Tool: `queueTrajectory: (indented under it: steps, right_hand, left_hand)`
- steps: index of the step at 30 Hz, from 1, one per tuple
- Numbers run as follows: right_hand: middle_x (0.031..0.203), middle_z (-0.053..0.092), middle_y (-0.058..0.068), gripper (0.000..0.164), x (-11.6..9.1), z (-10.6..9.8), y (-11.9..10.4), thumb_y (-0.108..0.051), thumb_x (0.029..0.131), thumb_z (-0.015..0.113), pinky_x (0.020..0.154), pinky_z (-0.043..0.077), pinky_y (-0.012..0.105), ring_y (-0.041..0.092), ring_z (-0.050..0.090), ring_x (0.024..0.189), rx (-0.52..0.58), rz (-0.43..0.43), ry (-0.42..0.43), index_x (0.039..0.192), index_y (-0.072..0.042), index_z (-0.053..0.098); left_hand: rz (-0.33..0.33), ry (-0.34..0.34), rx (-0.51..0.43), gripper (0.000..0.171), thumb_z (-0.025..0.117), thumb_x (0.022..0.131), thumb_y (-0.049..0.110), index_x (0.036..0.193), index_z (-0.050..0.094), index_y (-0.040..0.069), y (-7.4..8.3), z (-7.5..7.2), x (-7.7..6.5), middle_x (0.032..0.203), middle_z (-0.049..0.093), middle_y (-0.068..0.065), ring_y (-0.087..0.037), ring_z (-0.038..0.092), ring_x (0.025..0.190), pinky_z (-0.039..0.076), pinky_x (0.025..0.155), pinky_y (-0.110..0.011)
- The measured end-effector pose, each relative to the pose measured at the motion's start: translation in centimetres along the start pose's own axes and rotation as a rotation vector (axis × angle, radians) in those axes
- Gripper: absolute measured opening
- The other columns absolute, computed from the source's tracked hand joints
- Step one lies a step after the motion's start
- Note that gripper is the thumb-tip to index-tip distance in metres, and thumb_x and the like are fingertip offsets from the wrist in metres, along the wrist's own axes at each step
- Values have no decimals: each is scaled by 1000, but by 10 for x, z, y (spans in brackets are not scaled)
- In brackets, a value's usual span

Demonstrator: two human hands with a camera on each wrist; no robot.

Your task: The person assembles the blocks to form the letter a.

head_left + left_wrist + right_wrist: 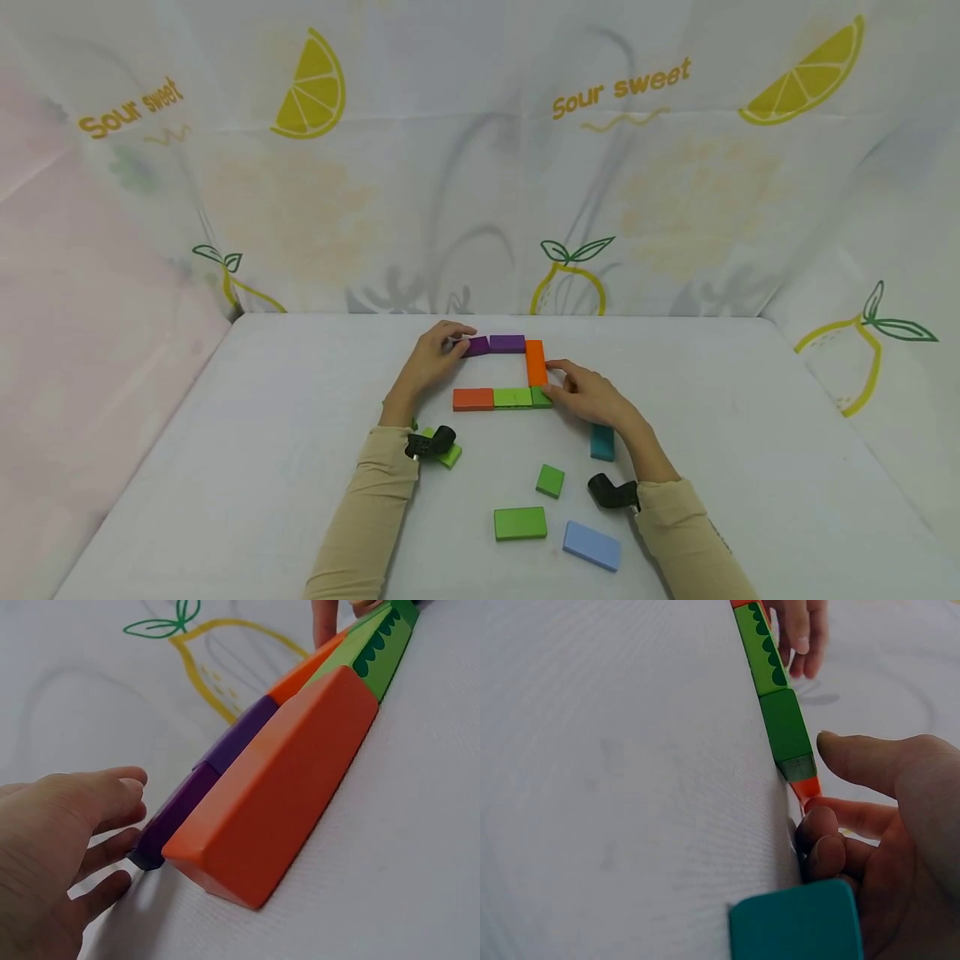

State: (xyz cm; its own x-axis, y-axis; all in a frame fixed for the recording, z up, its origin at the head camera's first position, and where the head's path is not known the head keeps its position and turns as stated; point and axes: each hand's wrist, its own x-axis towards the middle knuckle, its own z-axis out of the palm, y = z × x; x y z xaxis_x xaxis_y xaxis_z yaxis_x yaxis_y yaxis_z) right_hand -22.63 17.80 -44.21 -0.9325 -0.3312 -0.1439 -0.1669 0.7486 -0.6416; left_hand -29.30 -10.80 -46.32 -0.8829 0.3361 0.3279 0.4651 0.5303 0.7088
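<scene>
In the head view my left hand is at the outer end of a dark purple block, its fingertips beside that end. The left wrist view shows these fingers loosely bent. A second purple block continues the row to an upright-running orange block. My right hand is by the orange block's right side. In the right wrist view its index finger reaches that block and its thumb lies close to a dark green block. A light green block and a red-orange block complete the near row.
A teal block lies beneath the right wrist, and a lime green block is partly hidden by the left one. Nearer stand a small green block, a green rectangular block and a light blue block on the white table.
</scene>
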Motion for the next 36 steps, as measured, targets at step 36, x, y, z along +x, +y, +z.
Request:
queueTrajectory:
  steps: [36]
  right_hand:
    - [79, 52, 4, 51, -2, -1, 0, -39, 94, 54, 58, 35, 26, 16, 46, 66, 6, -19, -11, 136, -12, 46]
  left_hand:
    - [37, -286, 62, 28, 57, 95, 16, 119, 62, 4, 56, -55, -22, 118, 64, -13, -24, 59, 105, 46, 95, -46]
